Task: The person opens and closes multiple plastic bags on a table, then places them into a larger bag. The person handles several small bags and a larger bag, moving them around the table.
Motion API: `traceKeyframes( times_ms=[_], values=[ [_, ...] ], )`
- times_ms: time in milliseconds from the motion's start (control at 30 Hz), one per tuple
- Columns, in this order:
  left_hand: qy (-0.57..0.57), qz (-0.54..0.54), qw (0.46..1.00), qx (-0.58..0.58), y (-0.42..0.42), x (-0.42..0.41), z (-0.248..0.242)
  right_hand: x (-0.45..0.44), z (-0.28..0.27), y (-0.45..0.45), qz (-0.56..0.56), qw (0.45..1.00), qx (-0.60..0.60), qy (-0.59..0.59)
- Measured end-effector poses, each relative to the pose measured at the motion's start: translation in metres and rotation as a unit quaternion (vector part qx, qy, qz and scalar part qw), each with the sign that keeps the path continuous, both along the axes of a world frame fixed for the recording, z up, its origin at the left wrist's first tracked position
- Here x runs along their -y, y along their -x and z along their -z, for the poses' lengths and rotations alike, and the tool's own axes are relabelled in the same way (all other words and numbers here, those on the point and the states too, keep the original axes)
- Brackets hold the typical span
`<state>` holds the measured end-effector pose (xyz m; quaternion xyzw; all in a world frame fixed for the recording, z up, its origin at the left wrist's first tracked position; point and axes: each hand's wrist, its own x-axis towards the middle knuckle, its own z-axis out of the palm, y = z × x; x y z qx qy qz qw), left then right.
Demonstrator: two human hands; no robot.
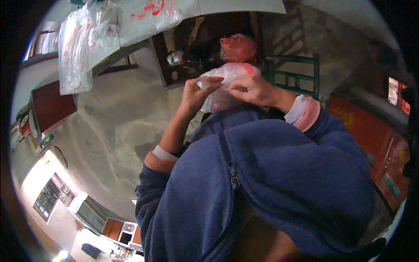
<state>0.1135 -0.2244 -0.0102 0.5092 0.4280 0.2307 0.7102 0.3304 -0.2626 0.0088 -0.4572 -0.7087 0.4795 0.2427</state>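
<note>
A thin white plastic bag (222, 100) with some red on it lies in front of my body, over my lap. My left hand (200, 90) pinches a crumpled part of it between thumb and fingers. Close beside it, the bent fingers of my right hand (250, 88) grip the same bag near its middle. Just beyond the bag is a red plastic bag (238, 48), bulging, its contents hidden; neither hand touches it.
Stacked clear plastic bags (76, 52) hang over the edge of a pale table (226, 6) at the upper left. A dark wooden frame with items inside stands beneath. A green chair (296, 77) is beyond my right hand, and a reddish-brown surface (370, 131) at far right.
</note>
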Motion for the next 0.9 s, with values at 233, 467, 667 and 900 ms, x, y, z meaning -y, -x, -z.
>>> traceKeyframes(
  times_ms=[233, 467, 667, 900],
  values=[
    [-0.188, 0.002, 0.977, -0.099, 0.035, 0.043, -0.004, 0.036, -0.004, 0.048, 0.064, 0.993, 0.099, -0.024],
    [-0.448, 0.090, 0.875, -0.162, 0.045, 0.081, -0.029, 0.054, -0.006, 0.076, 0.090, 0.968, 0.023, -0.231],
    [-0.528, 0.100, 0.816, -0.213, 0.059, 0.105, -0.036, 0.071, 0.012, 0.098, 0.088, 0.972, -0.189, 0.106],
    [-0.551, -0.029, 0.788, -0.273, 0.071, 0.112, -0.033, 0.063, 0.011, 0.103, 0.047, 0.965, -0.198, 0.164]
  ],
)
